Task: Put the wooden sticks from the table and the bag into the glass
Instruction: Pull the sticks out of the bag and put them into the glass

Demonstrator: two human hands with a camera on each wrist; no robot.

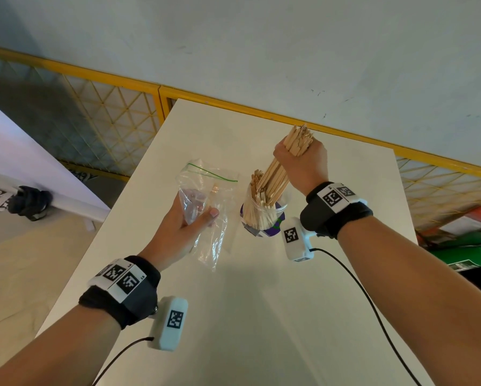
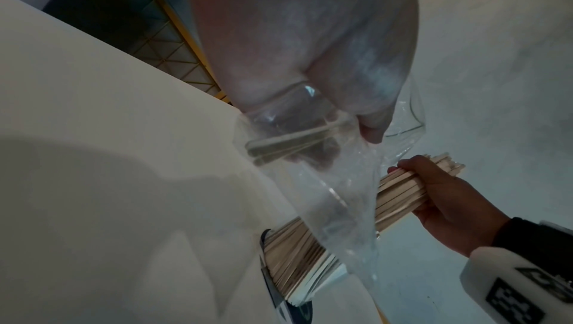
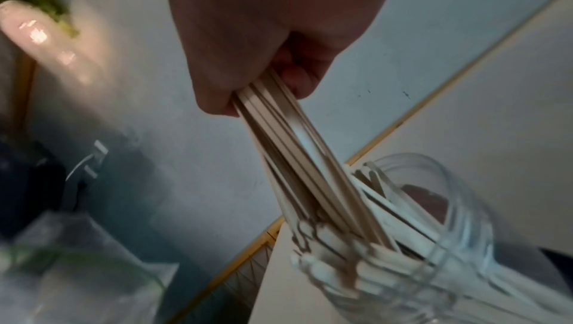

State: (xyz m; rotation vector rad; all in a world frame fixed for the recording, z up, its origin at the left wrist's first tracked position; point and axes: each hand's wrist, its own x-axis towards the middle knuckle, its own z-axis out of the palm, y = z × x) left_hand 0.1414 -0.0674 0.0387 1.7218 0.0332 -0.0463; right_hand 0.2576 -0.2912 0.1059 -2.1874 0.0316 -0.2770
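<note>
Left hand [image 1: 187,224] half-curled, right hand [image 1: 303,162] fisted, fingers clenched.

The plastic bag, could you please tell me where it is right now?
In the head view the plastic bag is held up in the left hand above the white table, just left of the glass of wooden sticks.

One glass [image 1: 264,215], one bag [image 1: 205,207], two hands, sticks [image 1: 272,176] beyond counting.

White table [image 1: 261,302], yellow mesh fence [image 1: 108,115]
</note>
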